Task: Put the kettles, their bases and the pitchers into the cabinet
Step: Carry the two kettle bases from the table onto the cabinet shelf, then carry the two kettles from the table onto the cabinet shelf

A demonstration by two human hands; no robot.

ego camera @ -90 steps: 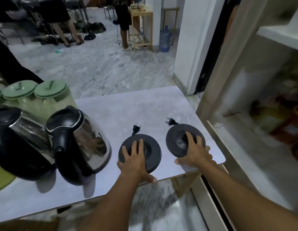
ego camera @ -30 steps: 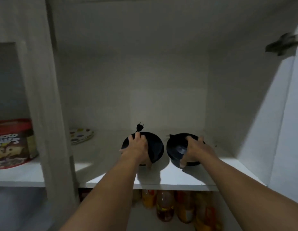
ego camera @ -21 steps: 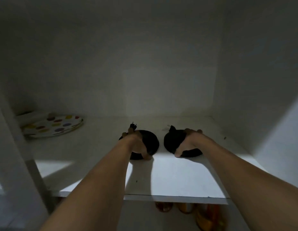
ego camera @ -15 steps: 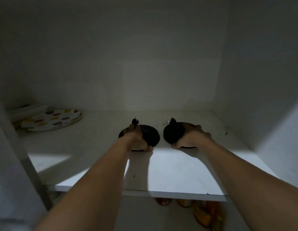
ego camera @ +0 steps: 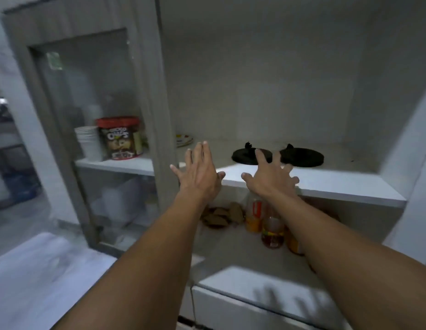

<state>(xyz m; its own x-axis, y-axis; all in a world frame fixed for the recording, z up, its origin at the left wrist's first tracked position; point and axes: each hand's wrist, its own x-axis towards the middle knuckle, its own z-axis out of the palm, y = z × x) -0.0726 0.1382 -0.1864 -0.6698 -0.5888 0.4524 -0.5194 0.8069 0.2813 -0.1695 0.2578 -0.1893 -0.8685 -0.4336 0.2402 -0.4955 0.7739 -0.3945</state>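
Observation:
Two black round kettle bases lie side by side on the white cabinet shelf [ego camera: 338,186]: the left base [ego camera: 245,156] and the right base [ego camera: 302,157], each with a plug sticking up at its back edge. My left hand [ego camera: 198,172] is open in front of the shelf's front edge, left of the bases. My right hand [ego camera: 271,178] is open with fingers spread, just in front of the left base, holding nothing. No kettle or pitcher is in view.
A closed glass cabinet door [ego camera: 93,139] stands at the left, with a red-lidded cereal tub [ego camera: 120,138] and stacked white cups [ego camera: 88,142] behind it. A dotted plate [ego camera: 183,140] lies at the shelf's back left. Bottles [ego camera: 272,231] stand on the lower shelf.
Both hands have let go of the bases and drawn back out of the cabinet. The bases stay on the shelf. The view has pulled back and turned left.

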